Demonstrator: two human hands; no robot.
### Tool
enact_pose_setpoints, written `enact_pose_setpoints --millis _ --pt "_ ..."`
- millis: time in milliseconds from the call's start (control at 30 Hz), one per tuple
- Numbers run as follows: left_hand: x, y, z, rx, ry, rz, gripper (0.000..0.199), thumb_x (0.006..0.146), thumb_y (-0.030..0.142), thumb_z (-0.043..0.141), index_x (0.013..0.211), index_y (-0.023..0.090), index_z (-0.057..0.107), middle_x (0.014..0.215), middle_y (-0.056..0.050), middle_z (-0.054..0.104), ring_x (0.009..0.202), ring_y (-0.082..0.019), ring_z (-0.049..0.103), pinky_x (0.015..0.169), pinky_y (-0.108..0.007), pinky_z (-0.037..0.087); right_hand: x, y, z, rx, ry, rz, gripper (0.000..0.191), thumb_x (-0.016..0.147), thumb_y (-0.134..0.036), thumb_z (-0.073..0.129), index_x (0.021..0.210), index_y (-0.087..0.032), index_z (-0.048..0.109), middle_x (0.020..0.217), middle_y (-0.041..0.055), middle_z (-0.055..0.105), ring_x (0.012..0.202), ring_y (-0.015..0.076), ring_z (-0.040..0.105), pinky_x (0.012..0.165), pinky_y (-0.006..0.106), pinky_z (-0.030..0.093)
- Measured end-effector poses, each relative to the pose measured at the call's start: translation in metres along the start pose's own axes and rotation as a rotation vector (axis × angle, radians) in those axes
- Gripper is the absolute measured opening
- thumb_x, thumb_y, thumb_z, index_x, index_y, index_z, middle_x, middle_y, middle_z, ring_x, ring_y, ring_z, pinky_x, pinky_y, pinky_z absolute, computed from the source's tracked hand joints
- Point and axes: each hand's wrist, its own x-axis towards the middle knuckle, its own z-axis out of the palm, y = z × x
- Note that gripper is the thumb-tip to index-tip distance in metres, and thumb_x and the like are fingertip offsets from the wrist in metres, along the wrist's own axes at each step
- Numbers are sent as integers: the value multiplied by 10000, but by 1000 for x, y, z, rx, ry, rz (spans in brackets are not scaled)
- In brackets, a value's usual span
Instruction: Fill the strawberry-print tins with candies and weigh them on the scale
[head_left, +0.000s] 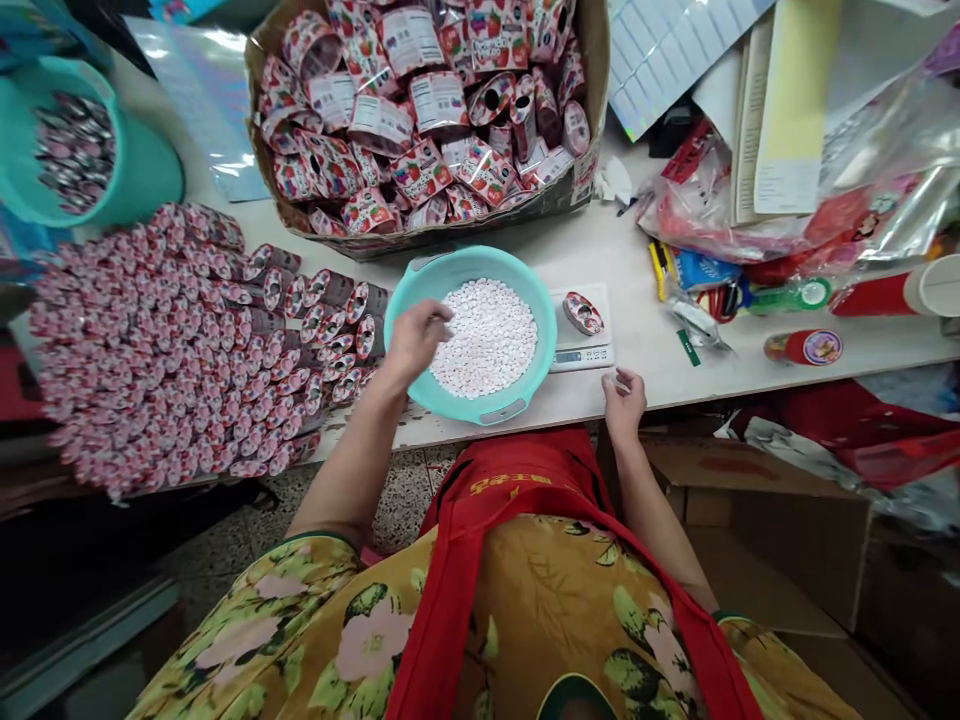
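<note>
A turquoise basin [544, 315] full of small white tablet-like pieces [487, 340] stands at the table's front edge. Over its left side hangs my left hand [416, 342], fingers curled in towards the thumb; whatever they may hold is hidden. My right hand [625, 402] rests by the table edge with its fingers loosely bent and apart, holding nothing. Just beyond it is a white digital scale [592, 355], partly behind the basin. On the scale lies one open red-and-white printed packet [583, 313].
Many opened printed packets [172, 350] stand packed together on the left. A cardboard box [420, 245] of similar packets is behind the basin. A turquoise bucket [142, 170] holds small shiny pieces. Plastic bags [750, 230], papers [795, 120] and a round-lidded jar [821, 347] lie at right.
</note>
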Motion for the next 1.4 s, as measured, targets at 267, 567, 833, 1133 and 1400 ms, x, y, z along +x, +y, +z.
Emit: enact_pose_setpoints --millis 267,567,833,1133,1400 --pt "26 86 98 296 -247 447 130 929 233 551 955 190 671 923 -55 721 853 -200 674 787 -311 494 5 -4 -16 95 -26 40 481 779 -526 661 1073 -147 629 1125 136 686 1013 215 635 918 389 522" --pt "36 90 121 669 -213 683 306 960 208 554 1251 210 650 1285 -125 645 1179 -290 572 970 -415 454 22 -13 -8 53 -7 -17 482 791 -525 641 1101 -158 619 1169 137 669 1030 215 634 910 396 530" --pt "53 109 130 437 -213 607 324 1016 301 516 1311 176 563 1296 -125 649 1173 -228 606 957 -336 500 26 -46 6 0 -14 -199 422 803 -504 671 1066 -174 659 1083 101 671 974 224 653 839 405 560" --pt "-33 -24 -51 298 416 78 385 859 292 702 1217 200 592 1184 -108 686 1058 -238 621 932 -376 491 -13 -157 146 -663 -933 -686 252 911 -316 622 1120 -223 727 1142 104 711 964 243 674 880 373 528" --pt "-76 -81 -10 187 393 20 435 868 336 722 1248 187 571 1190 -118 681 1098 -252 619 942 -357 488 -33 -156 187 -1119 -1132 -598 204 867 -157 580 932 -167 773 1021 128 752 982 279 681 819 341 488"
